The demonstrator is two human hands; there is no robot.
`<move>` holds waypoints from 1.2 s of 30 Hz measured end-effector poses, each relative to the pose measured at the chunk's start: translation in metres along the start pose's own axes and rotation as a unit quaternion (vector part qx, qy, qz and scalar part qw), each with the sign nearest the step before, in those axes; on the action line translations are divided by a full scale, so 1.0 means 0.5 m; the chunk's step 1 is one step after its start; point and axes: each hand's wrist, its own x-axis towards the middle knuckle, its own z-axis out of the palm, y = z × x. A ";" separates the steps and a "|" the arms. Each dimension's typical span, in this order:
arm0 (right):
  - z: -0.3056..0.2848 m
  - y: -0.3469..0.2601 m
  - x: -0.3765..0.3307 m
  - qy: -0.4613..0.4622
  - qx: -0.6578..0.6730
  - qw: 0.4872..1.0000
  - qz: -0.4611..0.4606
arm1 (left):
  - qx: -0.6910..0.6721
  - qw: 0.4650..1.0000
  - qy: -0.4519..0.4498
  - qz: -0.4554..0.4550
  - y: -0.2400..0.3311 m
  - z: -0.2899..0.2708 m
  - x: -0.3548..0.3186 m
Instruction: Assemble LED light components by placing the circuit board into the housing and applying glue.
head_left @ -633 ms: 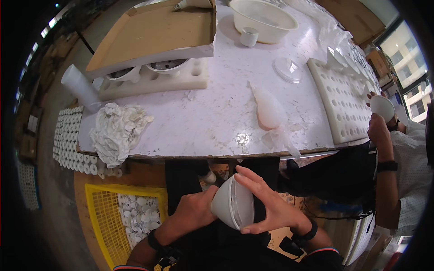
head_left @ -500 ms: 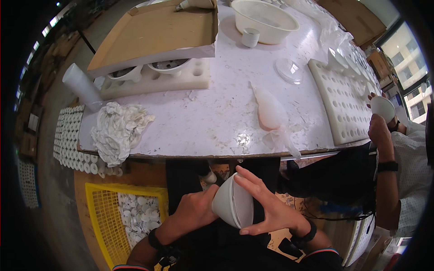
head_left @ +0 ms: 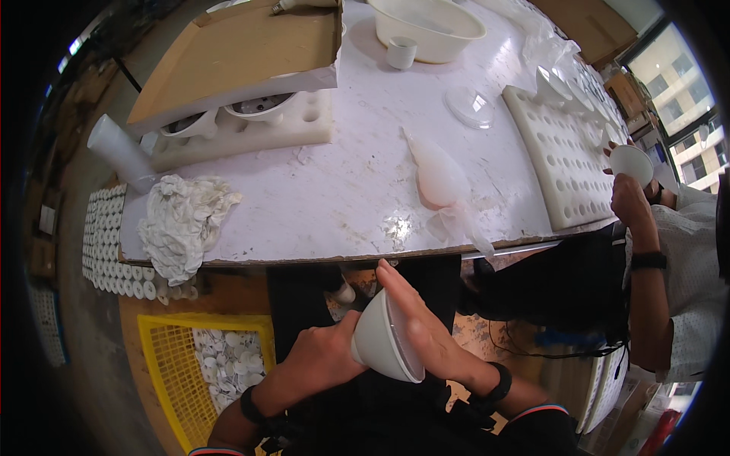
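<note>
White worktop (head_left: 357, 190) spans the upper view; crumpled rag (head_left: 182, 224) at its near left edge, filled clear piping bag (head_left: 439, 176) near centre. Below its edge, white cone-shaped shade (head_left: 380, 338) held between both hands: left hand (head_left: 323, 357) cupping the narrow end, right hand (head_left: 418, 330) flat across the wide mouth.

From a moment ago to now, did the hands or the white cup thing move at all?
Hardly. The left hand still cups the white cone-shaped shell from below, and the right hand still lies flat over its open side. Nothing was let go or picked up. The crumpled cloth and the soft pink bag on the table stayed put.
</note>
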 end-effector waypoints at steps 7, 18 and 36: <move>0.019 -0.013 0.003 0.045 0.002 0.998 0.032 | 0.046 0.999 -0.017 0.003 0.016 -0.015 0.003; 0.052 0.043 0.019 0.144 0.200 0.950 0.194 | 0.071 0.992 -0.059 -0.088 0.001 0.010 0.001; -0.011 0.015 0.053 -0.046 0.260 0.943 0.201 | -0.798 0.509 -0.234 -0.223 -0.040 -0.002 -0.035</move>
